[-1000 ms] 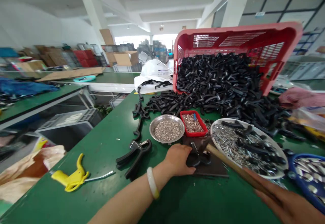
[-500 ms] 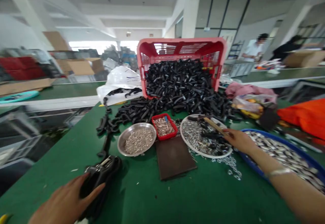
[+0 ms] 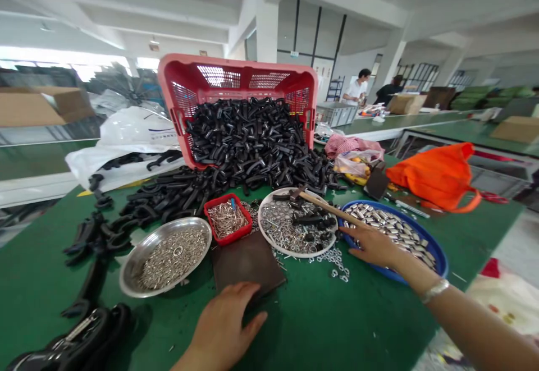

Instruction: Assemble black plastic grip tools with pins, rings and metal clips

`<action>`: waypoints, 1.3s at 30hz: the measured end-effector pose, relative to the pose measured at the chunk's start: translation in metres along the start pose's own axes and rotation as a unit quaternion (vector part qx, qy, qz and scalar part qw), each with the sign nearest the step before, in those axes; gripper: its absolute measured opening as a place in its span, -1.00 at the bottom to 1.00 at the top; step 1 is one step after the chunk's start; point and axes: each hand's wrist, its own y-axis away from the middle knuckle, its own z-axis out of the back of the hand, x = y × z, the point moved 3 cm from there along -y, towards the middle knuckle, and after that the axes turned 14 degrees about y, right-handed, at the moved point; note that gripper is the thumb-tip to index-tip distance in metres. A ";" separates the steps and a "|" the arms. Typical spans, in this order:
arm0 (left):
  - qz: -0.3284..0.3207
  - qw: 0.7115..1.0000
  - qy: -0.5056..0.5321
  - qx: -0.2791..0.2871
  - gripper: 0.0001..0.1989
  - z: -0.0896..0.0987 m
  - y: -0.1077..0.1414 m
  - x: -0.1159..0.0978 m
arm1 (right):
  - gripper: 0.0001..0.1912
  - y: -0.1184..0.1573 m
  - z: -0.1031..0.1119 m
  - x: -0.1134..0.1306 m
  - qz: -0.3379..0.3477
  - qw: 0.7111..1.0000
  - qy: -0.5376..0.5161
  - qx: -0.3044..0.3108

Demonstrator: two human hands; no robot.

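My left hand is open over the green tabletop, its fingertips at the near edge of a dark brown square pad. My right hand is closed at the end of a hammer's wooden handle, near the blue tray's left rim. The hammer's head is over a white plate of small metal hardware and black pieces. Left of the pad are a metal bowl of small metal pieces and a red tray of pins. Assembled black parts lie at lower left.
A tipped red basket spills a heap of black curved parts along the back. At right are the blue tray of silver pieces and an orange bag. Loose rings lie by the plate. Two people work farther back.
My left hand has left the black parts at lower left and moved right to the pad. The view has turned right. My right hand stays at the hammer handle, which has swung slightly.
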 end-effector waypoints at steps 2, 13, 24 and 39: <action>-0.041 0.999 0.010 0.021 -0.60 -0.009 -0.014 -0.013 | -0.59 0.004 -0.006 -0.008 -0.009 0.999 -0.022 0.025; -0.127 0.990 -0.015 0.060 -0.66 -0.036 -0.063 -0.050 | -0.68 -0.013 -0.023 -0.026 -0.056 0.997 -0.046 -0.009; -0.083 0.995 -0.042 0.030 -0.68 -0.094 -0.106 -0.079 | -0.69 0.026 0.008 0.045 -0.110 0.762 -0.638 -0.020; -0.050 0.989 0.140 0.022 -0.73 -0.065 -0.088 -0.056 | -0.64 0.032 0.000 0.098 -0.142 0.632 -0.759 0.061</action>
